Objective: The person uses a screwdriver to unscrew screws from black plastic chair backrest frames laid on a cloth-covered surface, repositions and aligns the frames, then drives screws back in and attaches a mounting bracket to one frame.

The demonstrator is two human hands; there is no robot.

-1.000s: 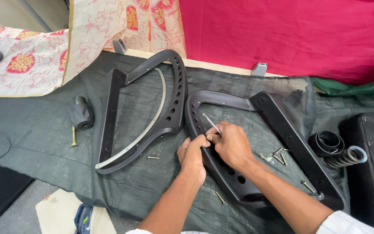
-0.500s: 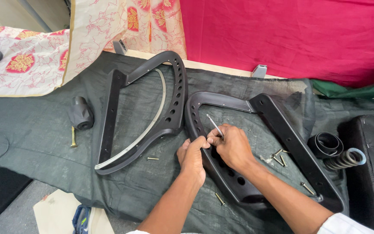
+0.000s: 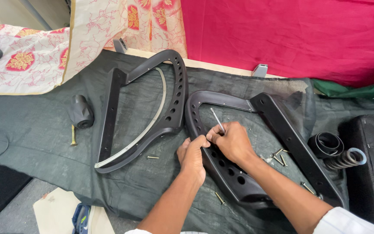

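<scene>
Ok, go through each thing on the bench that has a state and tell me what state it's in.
Right frame: flat on the cloth, steadied by both hands.
Left frame: flat, untouched, metal strip along its inner curve.
Thin metal tool: pinched in the right hand, tilted.
Left hand: gripping the frame's edge.
Loose screws: scattered, lying flat.
Coil spring: on its side.

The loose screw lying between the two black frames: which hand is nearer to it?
Left. The left hand grips the right frame just right of the screw; the right hand, holding a thin metal tool, is farther right.
</scene>
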